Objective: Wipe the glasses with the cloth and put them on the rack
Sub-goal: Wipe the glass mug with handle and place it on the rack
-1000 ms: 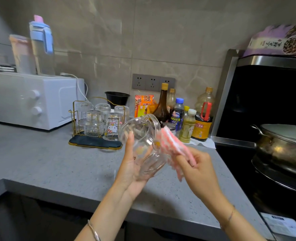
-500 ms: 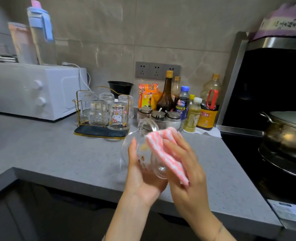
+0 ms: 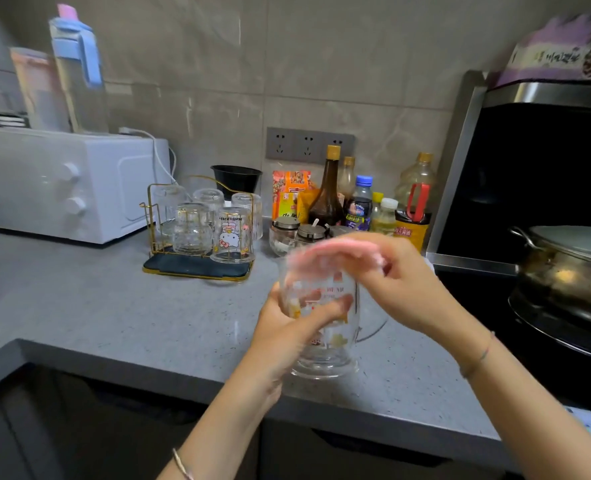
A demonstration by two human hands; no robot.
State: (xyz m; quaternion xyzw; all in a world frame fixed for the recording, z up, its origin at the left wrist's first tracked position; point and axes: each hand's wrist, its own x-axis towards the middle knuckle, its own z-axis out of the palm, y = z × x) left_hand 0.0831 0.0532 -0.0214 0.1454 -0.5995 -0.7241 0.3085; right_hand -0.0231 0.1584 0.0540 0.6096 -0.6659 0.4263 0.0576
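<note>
**Item:** clear glass mug with printed decals and a side handle (image 3: 322,341). It stands upright, mouth up, over the near edge of the grey speckled counter (image 3: 114,317). Whether its base touches the counter cannot be told.

**Left hand** (image 3: 283,327): grip closed round the mug's body, with the fingers showing through the glass. The handle juts out on the far side from this grip.

**Right hand** (image 3: 405,282): grip pinching a bunched pink cloth (image 3: 335,252). The cloth is blurred and lies across the mug's rim, just above the left grip.

**Destination:** gold wire rack on a dark tray (image 3: 197,268). It sits beyond and to the left of the left grip, well apart, and carries several upturned clear glasses (image 3: 231,233).

**Step in hand, as judged:** wiping, at the rim. Racking is not yet begun.

**Next move, as judged:**
- Lift the cloth clear of the rim.
- Invert the mug within the left grip.
- Carry it forward and left to an open spot on the rack.

The front row looks occupied, and a free spot cannot be told from here. The handle will need turning away from the neighbouring glasses.
</note>
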